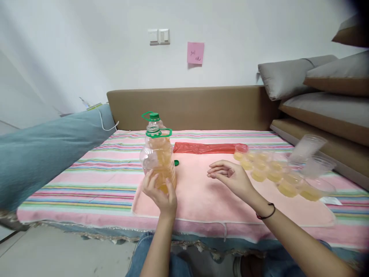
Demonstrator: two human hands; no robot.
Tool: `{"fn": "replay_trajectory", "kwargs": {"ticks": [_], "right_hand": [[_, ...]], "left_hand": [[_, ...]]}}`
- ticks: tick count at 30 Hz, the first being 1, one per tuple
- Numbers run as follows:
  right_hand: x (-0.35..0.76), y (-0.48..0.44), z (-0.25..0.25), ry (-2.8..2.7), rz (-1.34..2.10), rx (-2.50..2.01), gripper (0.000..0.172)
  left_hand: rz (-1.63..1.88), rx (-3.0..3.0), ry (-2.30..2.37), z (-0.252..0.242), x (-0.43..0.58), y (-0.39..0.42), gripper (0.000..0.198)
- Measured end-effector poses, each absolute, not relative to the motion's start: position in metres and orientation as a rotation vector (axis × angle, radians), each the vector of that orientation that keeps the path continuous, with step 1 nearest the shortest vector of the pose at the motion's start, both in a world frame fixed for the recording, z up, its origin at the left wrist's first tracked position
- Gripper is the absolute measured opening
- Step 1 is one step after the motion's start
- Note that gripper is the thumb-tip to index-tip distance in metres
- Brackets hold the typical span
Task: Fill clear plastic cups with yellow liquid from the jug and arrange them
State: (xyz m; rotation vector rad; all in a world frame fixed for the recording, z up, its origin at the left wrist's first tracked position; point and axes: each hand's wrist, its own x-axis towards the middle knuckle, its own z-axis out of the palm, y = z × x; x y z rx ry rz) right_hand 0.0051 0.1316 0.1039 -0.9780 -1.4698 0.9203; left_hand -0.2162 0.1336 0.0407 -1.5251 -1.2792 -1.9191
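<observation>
My left hand (159, 191) is wrapped round the lower part of a clear plastic bottle (157, 157) of amber liquid with a green handle ring and no cap on it. A second bottle with a green cap (154, 116) stands just behind it. A loose green cap (176, 162) lies on the pink towel (201, 200) right of the bottle. My right hand (230, 177) hovers over the towel with its fingers loosely stretched toward the bottle and nothing in it. Several small cups of yellow liquid (273, 173) stand in rows to its right.
Stacked empty clear cups (309, 148) lie tilted at the right by the filled ones. A red plastic bag (206, 148) lies behind the towel on the striped bedspread (95, 181). A blue-grey bolster (43, 150) lies at left, cushions (317, 84) at right.
</observation>
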Motion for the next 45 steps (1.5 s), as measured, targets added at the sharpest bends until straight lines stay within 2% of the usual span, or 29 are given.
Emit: {"fn": "replay_trajectory", "kwargs": {"ticks": [6,9,12,13,14,16,17,18,22,26,32,38,42,45], "right_hand": [[-0.057,0.156,0.094,-1.423,1.006,-0.869,0.030],[-0.080,0.170,0.085,-1.440,0.971,-0.900,0.029],[-0.098,0.184,0.071,-1.471,0.976,-0.935,0.029],[-0.103,0.188,0.065,-1.476,0.968,-0.939,0.033],[-0.109,0.192,0.060,-1.486,0.967,-0.931,0.045],[-0.119,0.199,0.050,-1.532,0.993,-0.873,0.081],[-0.125,0.203,0.045,-1.565,1.019,-0.832,0.094],[-0.131,0.206,0.042,-1.594,1.052,-0.786,0.099],[-0.151,0.220,0.033,-1.594,1.144,-0.634,0.095],[-0.164,0.228,0.028,-1.544,1.133,-0.538,0.100],[-0.174,0.220,0.031,-1.463,1.022,-0.538,0.082],[-0.170,0.202,0.042,-1.385,0.967,-0.522,0.074],[-0.151,0.184,0.055,-1.339,0.919,-0.584,0.062],[-0.127,0.167,0.067,-1.329,0.917,-0.636,0.067]], "left_hand": [[-2.344,-1.184,-1.674,0.045,-0.267,0.145,0.036],[-2.439,-1.248,-1.844,0.043,-0.288,0.151,0.031],[-2.519,-1.362,-1.980,0.042,-0.299,0.155,0.035],[-2.545,-1.388,-2.001,0.042,-0.301,0.155,0.037],[-2.570,-1.406,-2.010,0.044,-0.301,0.154,0.039],[-2.609,-1.430,-2.007,0.046,-0.301,0.152,0.041],[-2.624,-1.442,-2.002,0.047,-0.301,0.152,0.042],[-2.638,-1.453,-1.999,0.048,-0.301,0.151,0.043],[-2.689,-1.466,-2.007,0.047,-0.301,0.153,0.048],[-2.687,-1.500,-1.996,0.046,-0.298,0.155,0.049],[-2.655,-1.496,-1.973,0.050,-0.288,0.151,0.047],[-2.638,-1.651,-1.888,0.054,-0.284,0.147,0.054],[-2.592,-1.873,-1.699,0.055,-0.284,0.144,0.047],[-2.714,-2.008,-1.555,0.055,-0.283,0.142,0.040]]}}
